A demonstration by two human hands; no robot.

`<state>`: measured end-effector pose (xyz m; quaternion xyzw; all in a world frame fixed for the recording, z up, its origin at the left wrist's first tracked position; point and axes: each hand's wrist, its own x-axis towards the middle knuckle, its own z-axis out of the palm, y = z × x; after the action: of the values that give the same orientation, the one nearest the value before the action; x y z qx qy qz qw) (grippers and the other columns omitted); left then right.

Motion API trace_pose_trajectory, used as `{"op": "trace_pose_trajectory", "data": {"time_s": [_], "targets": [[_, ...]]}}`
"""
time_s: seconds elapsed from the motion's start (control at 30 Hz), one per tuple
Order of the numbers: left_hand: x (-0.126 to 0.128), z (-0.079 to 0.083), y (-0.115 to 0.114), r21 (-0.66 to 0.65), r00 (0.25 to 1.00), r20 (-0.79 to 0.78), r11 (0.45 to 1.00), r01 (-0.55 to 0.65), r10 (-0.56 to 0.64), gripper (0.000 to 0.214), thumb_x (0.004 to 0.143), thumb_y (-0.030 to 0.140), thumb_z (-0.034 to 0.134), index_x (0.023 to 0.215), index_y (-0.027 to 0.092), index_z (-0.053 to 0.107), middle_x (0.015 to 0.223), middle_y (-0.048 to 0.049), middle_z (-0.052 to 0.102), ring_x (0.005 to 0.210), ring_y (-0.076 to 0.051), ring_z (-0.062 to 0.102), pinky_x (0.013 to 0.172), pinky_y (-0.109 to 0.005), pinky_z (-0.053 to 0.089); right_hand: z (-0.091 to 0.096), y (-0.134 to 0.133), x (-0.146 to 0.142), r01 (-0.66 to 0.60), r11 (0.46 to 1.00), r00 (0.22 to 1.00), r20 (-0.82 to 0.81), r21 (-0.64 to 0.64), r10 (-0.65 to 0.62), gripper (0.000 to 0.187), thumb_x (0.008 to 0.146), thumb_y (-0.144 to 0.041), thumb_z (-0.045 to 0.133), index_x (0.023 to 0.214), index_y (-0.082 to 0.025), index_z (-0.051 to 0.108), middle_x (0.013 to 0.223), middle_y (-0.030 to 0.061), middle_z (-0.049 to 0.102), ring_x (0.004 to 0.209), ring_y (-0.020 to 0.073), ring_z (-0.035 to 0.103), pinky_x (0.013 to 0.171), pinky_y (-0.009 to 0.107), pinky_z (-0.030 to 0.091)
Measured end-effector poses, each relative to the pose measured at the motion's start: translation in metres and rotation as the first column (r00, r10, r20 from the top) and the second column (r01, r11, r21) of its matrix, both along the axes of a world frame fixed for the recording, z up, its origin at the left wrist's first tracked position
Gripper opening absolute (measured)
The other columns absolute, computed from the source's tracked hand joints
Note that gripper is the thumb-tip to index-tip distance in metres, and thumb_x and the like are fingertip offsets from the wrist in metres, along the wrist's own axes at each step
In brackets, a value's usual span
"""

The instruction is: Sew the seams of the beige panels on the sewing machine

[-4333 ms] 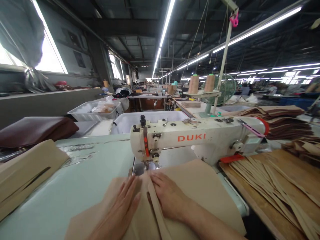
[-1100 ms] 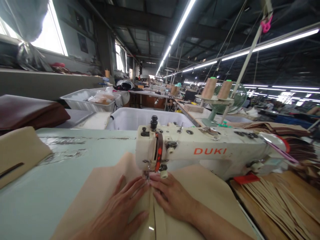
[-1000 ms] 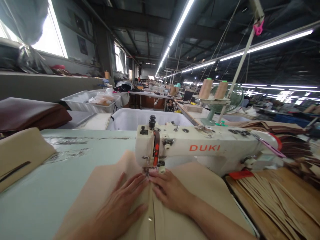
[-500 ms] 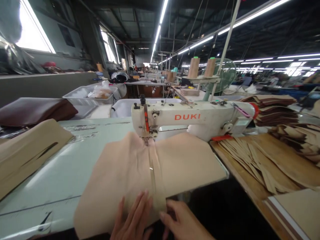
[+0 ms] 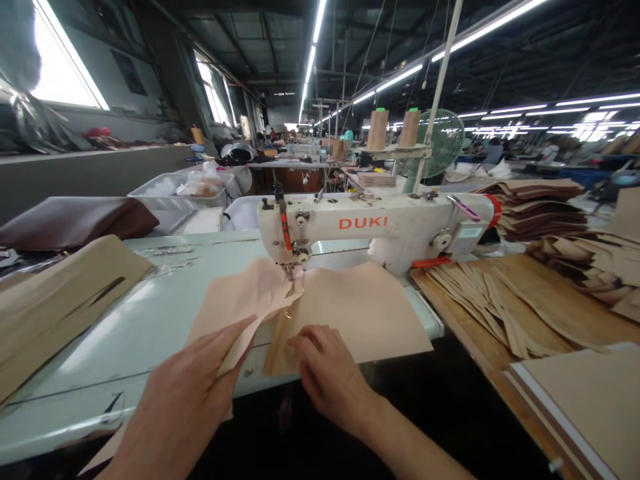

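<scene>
Factory floor, sewing station: a pale green sewing table (image 5: 120, 353) carries a white DUKI sewing machine (image 5: 380, 223), and a tan material sheet (image 5: 350, 320) lies on the table with its far end at the presser foot (image 5: 289, 270). Hands are apart: the left hand (image 5: 180, 393) holds up a pale flap (image 5: 237, 300) of the sheet, while the right hand (image 5: 325, 373) rests curled on the sheet, not gripping, just beside the flap. (Cut tan strips (image 5: 500, 307) lie on a wooden board (image 5: 590, 320) right of the machine.)
</scene>
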<state>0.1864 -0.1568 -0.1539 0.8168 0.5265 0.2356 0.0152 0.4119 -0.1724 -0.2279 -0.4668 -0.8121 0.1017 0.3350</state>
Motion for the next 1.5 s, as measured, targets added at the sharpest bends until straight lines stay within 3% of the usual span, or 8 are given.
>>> {"op": "trace_pose_trajectory", "data": {"time_s": [0.1,0.27,0.43,0.57,0.73,0.83,1.3,1.5], "targets": [[0.003,0.013,0.003,-0.109,0.999,-0.015,0.993,-0.05,0.049,0.042,0.094,0.041,0.033,0.121,0.031,0.065,0.107,0.0015,0.072,0.091,-0.021,0.07,0.073,-0.027,0.052,-0.003,0.01,-0.016,0.156,0.988,0.988,0.012,0.02,-0.156,0.047,0.08,0.001,0.05,0.125,-0.014,0.051,0.121,0.0131,0.052,0.104,0.0258,0.048,0.091,0.041,0.045],[0.002,0.019,0.004,-0.126,0.998,0.026,0.99,-0.056,0.06,0.041,0.095,0.044,0.035,0.12,0.031,0.065,0.104,0.0028,0.072,0.085,-0.019,0.068,0.072,-0.026,0.048,0.005,0.013,-0.021,-0.051,0.997,0.988,0.144,-0.058,0.059,0.048,0.077,-0.008,0.06,0.123,-0.023,0.055,0.122,0.0078,0.052,0.107,0.0266,0.046,0.09,0.042,0.044],[0.001,0.009,0.002,-0.14,0.999,0.021,0.99,-0.03,0.033,0.043,0.093,0.036,0.033,0.122,0.027,0.064,0.109,0.0003,0.072,0.091,-0.018,0.069,0.076,-0.026,0.049,-0.006,0.015,-0.014,-0.06,0.995,0.995,0.068,-0.077,0.066,0.038,0.077,-0.007,0.067,0.111,-0.023,0.061,0.114,0.0048,0.056,0.101,0.0231,0.048,0.087,0.037,0.044],[0.0,0.006,0.003,-0.101,0.998,0.043,0.994,-0.036,0.041,0.042,0.094,0.035,0.034,0.124,0.029,0.063,0.109,0.0016,0.072,0.089,-0.019,0.068,0.076,-0.028,0.048,-0.019,0.02,-0.005,-0.136,0.99,0.979,-0.149,0.026,0.139,0.013,0.09,-0.015,0.066,0.102,-0.022,0.068,0.102,0.0043,0.062,0.096,0.021,0.053,0.084,0.035,0.044],[0.002,0.018,0.007,-0.089,0.999,0.016,0.995,-0.046,0.048,0.046,0.091,0.035,0.034,0.126,0.03,0.063,0.11,0.0016,0.072,0.095,-0.023,0.068,0.076,-0.032,0.05,-0.02,0.019,0.005,-0.049,0.999,0.824,-0.565,-0.016,0.031,0.006,0.092,-0.022,0.068,0.088,-0.021,0.072,0.09,0.003,0.063,0.083,0.0157,0.06,0.073,0.027,0.048],[0.004,0.02,0.008,-0.085,0.999,0.0,0.996,-0.04,0.041,0.046,0.091,0.035,0.032,0.126,0.028,0.062,0.116,-0.0008,0.07,0.101,-0.027,0.067,0.083,-0.037,0.05,-0.02,0.015,0.006,-0.086,0.996,0.898,-0.432,0.011,0.083,0.007,0.09,-0.018,0.068,0.09,-0.021,0.075,0.09,0.0037,0.066,0.085,0.0169,0.061,0.076,0.028,0.049],[0.002,0.01,-0.003,-0.132,0.996,0.071,0.989,0.07,-0.061,0.046,0.093,0.025,0.035,0.132,0.028,0.059,0.123,0.0001,0.068,0.108,-0.022,0.065,0.089,-0.032,0.048,-0.016,0.018,0.012,-0.111,0.994,0.936,-0.334,0.016,0.11,0.007,0.088,-0.022,0.072,0.091,-0.025,0.078,0.089,0.0009,0.072,0.082,0.0174,0.062,0.077,0.032,0.045],[0.007,0.011,-0.012,-0.268,0.983,0.159,0.954,0.134,-0.093,0.047,0.089,0.013,0.036,0.124,0.029,0.063,0.113,0.0004,0.07,0.101,-0.019,0.066,0.085,-0.028,0.048,-0.016,0.018,0.02,-0.15,0.989,0.958,-0.245,0.012,0.148,0.009,0.092,-0.027,0.069,0.095,-0.025,0.078,0.092,0.0017,0.072,0.083,0.0185,0.059,0.077,0.034,0.041]]}}
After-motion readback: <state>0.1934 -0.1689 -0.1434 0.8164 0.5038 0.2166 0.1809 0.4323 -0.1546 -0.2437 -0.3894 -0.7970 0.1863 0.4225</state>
